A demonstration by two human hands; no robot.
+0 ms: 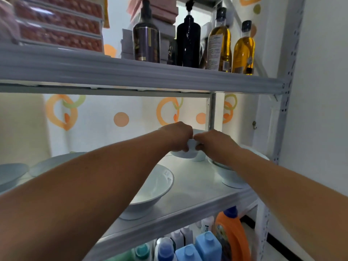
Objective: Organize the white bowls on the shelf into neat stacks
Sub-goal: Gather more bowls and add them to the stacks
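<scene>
Head cam: your left hand [177, 135] and right hand [212, 142] both grip a small white bowl [191, 147] near the shelf's [197, 187] back edge, big bowl [150, 189] up front.

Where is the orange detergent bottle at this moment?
The orange detergent bottle stands low right in the head view, on the level under the bowl shelf, right of the blue bottles.

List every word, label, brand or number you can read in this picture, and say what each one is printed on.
No text here is legible.
Left oil bottle: white label with small print, too blurred to read.
Right oil bottle: small label near the base, unreadable.
Purple pump bottle: gold markings, no readable words.
Orange detergent bottle: picture label, text blurred.
White bottle on the bottom shelf: a dark mark, too small to read.
</scene>
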